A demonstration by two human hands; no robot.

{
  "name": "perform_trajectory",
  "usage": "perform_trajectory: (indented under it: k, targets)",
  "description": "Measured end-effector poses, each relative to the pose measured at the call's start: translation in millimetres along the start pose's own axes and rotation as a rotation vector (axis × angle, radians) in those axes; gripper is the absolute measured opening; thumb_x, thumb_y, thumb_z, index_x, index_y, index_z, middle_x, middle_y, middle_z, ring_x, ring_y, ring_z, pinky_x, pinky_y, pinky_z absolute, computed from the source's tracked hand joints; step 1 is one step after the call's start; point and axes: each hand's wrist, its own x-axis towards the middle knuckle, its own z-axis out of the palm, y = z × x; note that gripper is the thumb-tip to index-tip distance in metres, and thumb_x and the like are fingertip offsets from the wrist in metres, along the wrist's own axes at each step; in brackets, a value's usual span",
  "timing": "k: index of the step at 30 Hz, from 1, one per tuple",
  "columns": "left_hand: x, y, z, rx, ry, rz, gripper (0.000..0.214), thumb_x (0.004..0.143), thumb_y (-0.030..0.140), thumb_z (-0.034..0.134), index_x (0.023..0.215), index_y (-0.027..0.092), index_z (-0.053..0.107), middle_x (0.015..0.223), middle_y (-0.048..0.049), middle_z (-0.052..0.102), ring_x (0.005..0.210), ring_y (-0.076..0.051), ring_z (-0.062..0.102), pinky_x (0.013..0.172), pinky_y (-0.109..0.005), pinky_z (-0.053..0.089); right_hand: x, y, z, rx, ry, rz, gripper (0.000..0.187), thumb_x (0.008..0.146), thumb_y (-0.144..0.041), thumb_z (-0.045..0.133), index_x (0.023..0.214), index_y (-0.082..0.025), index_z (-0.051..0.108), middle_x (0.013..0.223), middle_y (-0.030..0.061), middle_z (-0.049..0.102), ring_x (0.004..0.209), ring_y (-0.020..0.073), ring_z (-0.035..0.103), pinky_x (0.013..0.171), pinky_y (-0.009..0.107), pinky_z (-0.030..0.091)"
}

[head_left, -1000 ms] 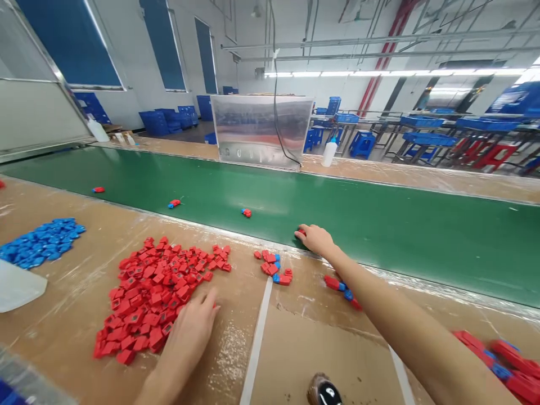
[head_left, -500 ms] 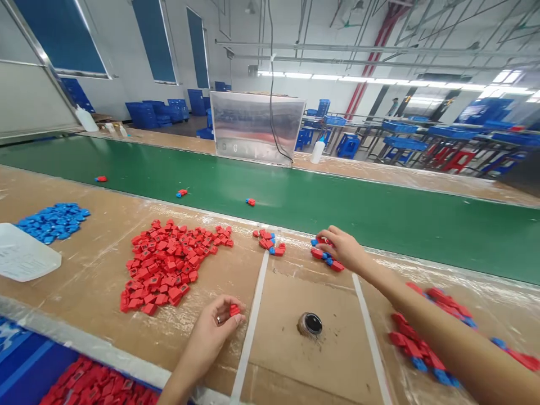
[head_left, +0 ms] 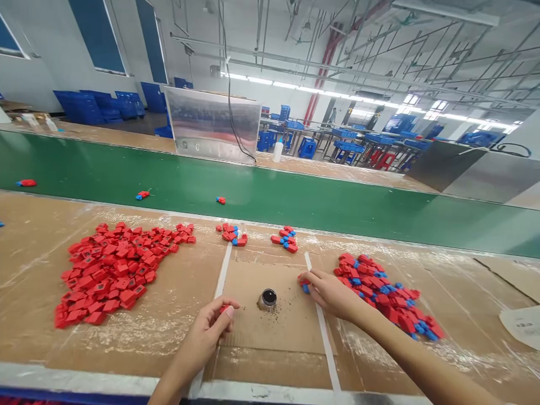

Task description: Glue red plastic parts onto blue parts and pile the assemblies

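My left hand (head_left: 208, 329) pinches a small red plastic piece (head_left: 224, 309) just left of a little round black-topped metal cup (head_left: 268, 298) set in the cardboard. On the cup's other side, my right hand (head_left: 331, 292) holds a red-and-blue assembled piece (head_left: 303, 286) at its fingertips. A big pile of loose red pieces (head_left: 113, 267) lies to the left. Beside the right hand lies a pile of assembled red-and-blue pieces (head_left: 386, 295). Two small clusters of assembled pieces (head_left: 233, 234) (head_left: 286, 238) sit near the belt edge.
A green conveyor belt (head_left: 295, 202) runs across behind the cardboard-covered bench (head_left: 177, 315), carrying three small pieces (head_left: 142, 194) (head_left: 220, 199) (head_left: 26, 182). A shiny metal box (head_left: 211, 126) with a cable stands beyond it. A white sheet (head_left: 523, 323) lies at the right edge.
The view has swung right. My right hand came back from the cluster by the belt to beside the cup with a red-and-blue piece. My left hand kept its red piece and moved toward the cup.
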Motion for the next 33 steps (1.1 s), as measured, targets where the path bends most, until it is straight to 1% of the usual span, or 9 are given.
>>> perform_trajectory:
  k: [2,4,6,9,11,15,18,23,33]
  targets:
    - [-2,-1,3.4,-0.098,-0.047,-0.034,0.037,0.082,0.052,0.063,0.096,0.019,0.057,0.072,0.0008,0.063,0.058,-0.01,0.049,0.054,-0.021,0.039,1,0,3,-0.001,0.015,0.037,0.008,0.089,-0.018,0.056,0.097,-0.018,0.057,0.092,0.007,0.061,0.081,0.0215,0.06,0.07,0.03,0.048]
    - [-3,-4,8.2,-0.162,-0.077,-0.049,0.032,0.083,0.049,0.063,0.093,0.02,0.052,0.081,-0.0021,0.068,0.061,-0.011,0.054,0.057,-0.022,0.043,2,1,7,0.01,0.027,0.078,0.01,0.085,-0.019,0.063,0.092,-0.018,0.055,0.092,0.0073,0.062,0.082,0.0224,0.061,0.07,0.031,0.048]
    - [-3,-8,14.4,-0.167,-0.09,-0.053,0.031,0.085,0.049,0.06,0.093,0.021,0.049,0.075,-0.0009,0.068,0.056,-0.01,0.053,0.053,-0.021,0.042,3,3,8,0.031,0.043,0.121,0.011,0.085,-0.014,0.062,0.092,-0.018,0.055,0.092,0.0074,0.064,0.082,0.0226,0.063,0.071,0.032,0.049]
    - [-2,-15,25.4,-0.095,-0.097,-0.03,0.034,0.087,0.051,0.057,0.096,0.019,0.051,0.054,0.006,0.055,0.044,-0.007,0.043,0.043,-0.017,0.032,2,-3,5,0.082,0.063,0.16,0.018,0.089,-0.013,0.056,0.105,-0.018,0.055,0.099,0.0085,0.067,0.088,0.0227,0.065,0.075,0.033,0.05]
    - [-1,-20,32.5,-0.086,-0.106,-0.02,0.034,0.086,0.048,0.06,0.1,0.017,0.053,0.054,0.0069,0.053,0.044,-0.006,0.042,0.043,-0.017,0.029,2,-14,1,0.146,0.07,0.146,0.021,0.093,-0.018,0.055,0.113,-0.019,0.054,0.103,0.0074,0.068,0.092,0.0211,0.066,0.079,0.033,0.051]
    - [-1,-27,41.0,-0.173,-0.123,-0.006,0.033,0.086,0.039,0.063,0.108,0.017,0.052,0.073,0.0,0.064,0.06,-0.01,0.056,0.055,-0.021,0.043,1,-47,-3,0.345,0.147,0.049,0.018,0.095,-0.023,0.053,0.113,-0.021,0.057,0.106,0.0067,0.065,0.087,0.0185,0.064,0.078,0.032,0.052]
    - [-2,-32,41.7,-0.177,-0.093,0.013,0.029,0.087,0.036,0.061,0.107,0.017,0.053,0.078,-0.0011,0.064,0.067,-0.012,0.058,0.061,-0.023,0.046,1,-64,0,0.324,0.17,0.016,0.018,0.096,-0.023,0.052,0.113,-0.021,0.058,0.102,0.0075,0.063,0.086,0.0201,0.062,0.076,0.033,0.051]
    - [-5,-35,39.6,-0.14,-0.03,0.06,0.022,0.089,0.031,0.059,0.107,0.019,0.055,0.084,0.0003,0.059,0.075,-0.012,0.055,0.064,-0.022,0.041,1,-68,8,0.251,0.162,-0.024,0.02,0.096,-0.021,0.052,0.116,-0.02,0.057,0.101,0.0076,0.062,0.088,0.0221,0.063,0.076,0.034,0.051]
    - [-10,-32,42.1,-0.109,-0.031,0.104,0.018,0.09,0.029,0.059,0.106,0.02,0.055,0.089,0.0014,0.055,0.079,-0.011,0.05,0.072,-0.023,0.04,1,-71,8,0.229,0.151,-0.082,0.021,0.098,-0.019,0.049,0.117,-0.02,0.057,0.101,0.0082,0.061,0.089,0.0219,0.062,0.076,0.032,0.051]
